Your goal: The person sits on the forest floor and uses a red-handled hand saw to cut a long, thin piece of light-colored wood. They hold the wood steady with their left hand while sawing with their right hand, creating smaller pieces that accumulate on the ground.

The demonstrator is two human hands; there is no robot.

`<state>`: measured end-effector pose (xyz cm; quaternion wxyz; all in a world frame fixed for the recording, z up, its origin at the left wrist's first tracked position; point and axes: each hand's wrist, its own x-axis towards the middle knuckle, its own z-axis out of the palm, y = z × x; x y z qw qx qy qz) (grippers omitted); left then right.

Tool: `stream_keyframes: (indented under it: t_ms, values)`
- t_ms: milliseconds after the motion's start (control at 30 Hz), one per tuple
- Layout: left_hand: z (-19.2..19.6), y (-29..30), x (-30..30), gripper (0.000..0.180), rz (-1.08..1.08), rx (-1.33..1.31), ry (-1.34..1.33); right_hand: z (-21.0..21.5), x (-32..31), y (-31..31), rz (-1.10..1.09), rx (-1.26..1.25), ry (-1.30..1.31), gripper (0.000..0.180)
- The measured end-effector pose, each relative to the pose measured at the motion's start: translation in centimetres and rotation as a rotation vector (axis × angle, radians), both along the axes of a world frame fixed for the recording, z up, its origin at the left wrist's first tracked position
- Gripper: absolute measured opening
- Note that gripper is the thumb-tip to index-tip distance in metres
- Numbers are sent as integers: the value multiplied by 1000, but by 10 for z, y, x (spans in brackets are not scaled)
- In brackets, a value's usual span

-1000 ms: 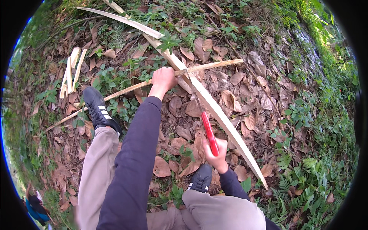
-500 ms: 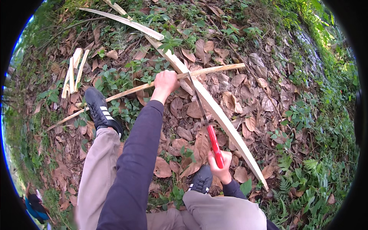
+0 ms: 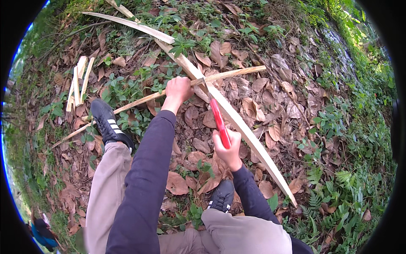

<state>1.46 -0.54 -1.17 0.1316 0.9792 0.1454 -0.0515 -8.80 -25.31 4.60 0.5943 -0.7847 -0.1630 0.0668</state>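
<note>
My left hand [image 3: 178, 89] is closed around a thin wooden strip [image 3: 241, 72] that slants from lower left to upper right. This strip lies across a long, pale wooden board [image 3: 253, 146] on the leafy ground. My right hand [image 3: 228, 149] grips the red handle of a handsaw [image 3: 218, 118]. Its blade meets the strip just right of my left hand, above the board; only a short part of the blade shows. My left shoe [image 3: 108, 120] is by the strip's near left end, where the contact is partly hidden.
Several short wood pieces [image 3: 80, 80] lie at the left, beyond my left shoe. A tapered, pale slat [image 3: 131, 24] rests at the top, next to the board's far end. Dry leaves and low plants cover the ground. Another person [image 3: 42, 233] appears at the lower left rim.
My right hand has pushed the saw forward and slightly left, so its handle is now near the strip and less blade shows. My left hand keeps its hold.
</note>
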Motion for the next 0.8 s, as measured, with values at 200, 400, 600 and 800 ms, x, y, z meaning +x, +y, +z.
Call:
stream_keyframes:
  t_ms: [200, 400, 600, 800]
  values:
    - [9, -2, 0, 20, -7, 30, -12, 19, -58, -62, -4, -60, 39, 2]
    - [1, 1, 2, 20, 12, 5, 6, -1, 8, -1, 18, -3, -43, 8]
    - [-2, 3, 6, 20, 18, 50, -43, 16, -73, -70, 38, -43, -43, 4]
    - [3, 4, 4, 21, -9, 7, -44, 2, 9, 7, -16, 26, 16, 10]
